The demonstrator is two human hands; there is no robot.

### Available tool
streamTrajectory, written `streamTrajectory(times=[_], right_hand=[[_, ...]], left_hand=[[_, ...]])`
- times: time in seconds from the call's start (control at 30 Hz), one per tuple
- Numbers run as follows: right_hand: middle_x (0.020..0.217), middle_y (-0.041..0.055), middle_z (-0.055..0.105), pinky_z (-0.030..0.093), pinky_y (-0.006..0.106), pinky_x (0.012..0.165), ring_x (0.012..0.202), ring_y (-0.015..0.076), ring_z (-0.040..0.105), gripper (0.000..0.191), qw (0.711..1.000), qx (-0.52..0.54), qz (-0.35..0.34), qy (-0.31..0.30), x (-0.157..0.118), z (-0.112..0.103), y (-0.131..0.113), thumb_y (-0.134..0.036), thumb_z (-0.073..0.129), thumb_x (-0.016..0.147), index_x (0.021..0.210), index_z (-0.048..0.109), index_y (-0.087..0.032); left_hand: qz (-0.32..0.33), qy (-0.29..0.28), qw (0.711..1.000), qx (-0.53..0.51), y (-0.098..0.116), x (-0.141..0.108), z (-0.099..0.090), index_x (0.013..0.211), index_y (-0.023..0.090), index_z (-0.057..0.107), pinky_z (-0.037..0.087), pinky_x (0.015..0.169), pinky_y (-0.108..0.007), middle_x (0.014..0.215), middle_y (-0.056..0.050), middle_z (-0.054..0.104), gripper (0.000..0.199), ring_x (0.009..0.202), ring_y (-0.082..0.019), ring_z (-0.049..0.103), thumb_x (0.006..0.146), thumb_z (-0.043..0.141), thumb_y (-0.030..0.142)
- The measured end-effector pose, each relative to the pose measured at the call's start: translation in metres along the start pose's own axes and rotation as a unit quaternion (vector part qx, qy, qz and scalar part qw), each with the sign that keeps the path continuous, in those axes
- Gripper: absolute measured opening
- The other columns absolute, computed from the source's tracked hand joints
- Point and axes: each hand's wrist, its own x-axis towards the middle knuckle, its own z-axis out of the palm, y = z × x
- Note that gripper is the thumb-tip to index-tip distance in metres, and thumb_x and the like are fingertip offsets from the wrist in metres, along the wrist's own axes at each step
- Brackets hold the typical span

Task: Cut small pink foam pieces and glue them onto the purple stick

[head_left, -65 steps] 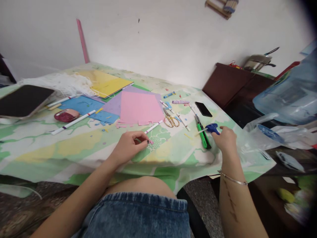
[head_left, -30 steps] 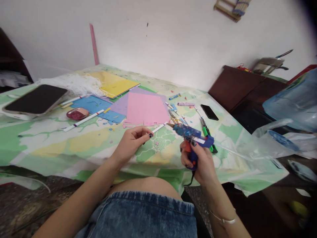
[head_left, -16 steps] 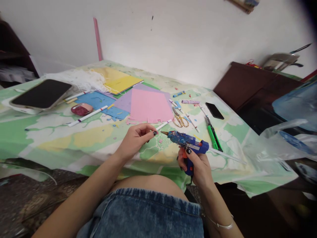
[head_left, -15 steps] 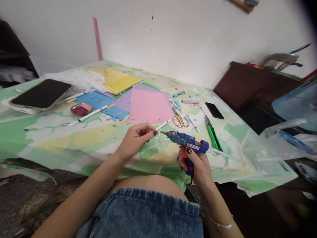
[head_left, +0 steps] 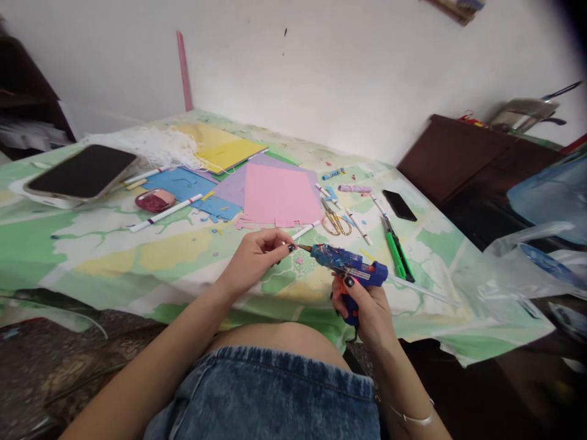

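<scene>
My right hand (head_left: 362,299) is wrapped round the handle of a blue glue gun (head_left: 342,260), with a clear glue stick (head_left: 419,288) sticking out of its back end. The gun's metal nozzle points left, right by the fingertips of my left hand (head_left: 261,253). Thumb and index finger of that hand are pinched together; whatever lies between them is too small to make out. Just behind the fingertips is a white marker (head_left: 306,230) on the tablecloth. Pink paper (head_left: 282,194) lies beyond it, with gold-handled scissors (head_left: 337,223) to its right.
A green cutter (head_left: 398,255) and a black phone (head_left: 399,205) lie to the right. At the left are a larger phone (head_left: 82,171), white yarn (head_left: 142,146), a dark red case (head_left: 155,200) and several markers. Blue, purple and yellow sheets lie farther back. A plastic bag hangs at the right edge.
The gap between the glue gun's nozzle and my left fingertips has closed to almost nothing. The whole view has shifted slightly.
</scene>
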Motion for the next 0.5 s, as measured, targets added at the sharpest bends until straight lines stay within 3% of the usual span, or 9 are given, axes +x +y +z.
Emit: streamTrajectory(times=[0.5], right_hand=[[0.061, -0.0012, 0.055, 0.029, 0.020, 0.038, 0.039, 0.0042, 0.042, 0.028, 1.000, -0.001, 0.013, 0.019, -0.0010, 0.0021, -0.0007, -0.041, 0.063, 0.082, 0.076, 0.060, -0.014]], left_hand=[[0.003, 0.002, 1.000, 0.004, 0.0001, -0.0005, 0.0003, 0.080, 0.014, 0.064, 0.024, 0.047, -0.019, 0.054, 0.006, 0.042, 0.009, 0.051, -0.006, 0.035, 0.078, 0.060, 0.022]])
